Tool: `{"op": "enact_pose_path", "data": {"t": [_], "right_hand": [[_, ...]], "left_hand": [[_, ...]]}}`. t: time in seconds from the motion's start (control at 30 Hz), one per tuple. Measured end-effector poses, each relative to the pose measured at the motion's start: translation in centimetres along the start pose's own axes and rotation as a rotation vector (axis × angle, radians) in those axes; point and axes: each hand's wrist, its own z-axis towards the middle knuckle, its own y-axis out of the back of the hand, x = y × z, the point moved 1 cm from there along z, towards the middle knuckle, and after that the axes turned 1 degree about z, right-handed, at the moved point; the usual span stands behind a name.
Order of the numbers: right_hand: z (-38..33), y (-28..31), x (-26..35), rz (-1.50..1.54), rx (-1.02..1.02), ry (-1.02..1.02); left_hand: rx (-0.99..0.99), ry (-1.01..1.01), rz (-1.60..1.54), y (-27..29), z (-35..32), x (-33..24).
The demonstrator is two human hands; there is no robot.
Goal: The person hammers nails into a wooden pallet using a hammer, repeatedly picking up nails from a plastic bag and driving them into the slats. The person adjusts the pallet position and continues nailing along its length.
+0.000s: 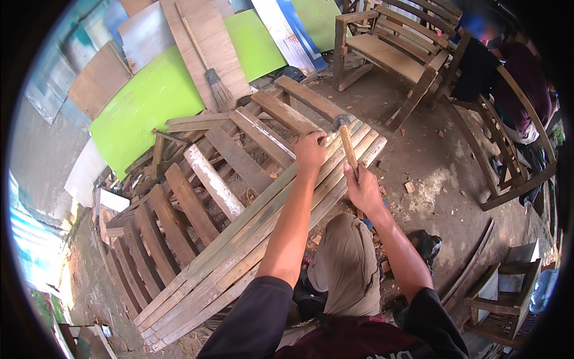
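Over a weathered slatted wooden panel, the left hand pinches something small I cannot make out; right hand fingers wrap a wooden-handled hammer, best struck squarely.

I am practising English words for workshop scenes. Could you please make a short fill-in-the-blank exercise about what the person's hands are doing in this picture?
1. The right hand grips the wooden handle of a ____.
2. The left hand presses on a bundle of long wooden ____.
3. A broom leans against a plywood board beside a bright ____ panel.
4. Behind the work stands a wooden ____ with a slatted back.

Missing words: hammer; slats; green; bench.
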Motion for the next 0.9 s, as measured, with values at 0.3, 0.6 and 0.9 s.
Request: {"op": "enact_pose_path", "data": {"t": [0.3,0.6,0.9], "right_hand": [[0.9,0.1,0.6,-0.064,0.079,-0.003],[2.1,-0.2,0.2,-0.102,0.088,0.000],[1.9,0.5,1.9,-0.085,0.092,0.020]], "left_hand": [[-0.024,0.002,0.023,0.3,0.0,-0.5],[-0.041,0.008,0.012,0.4,-0.1,-1.1],[-0.057,0.001,0.003,0.3,0.0,-0.5]]}}
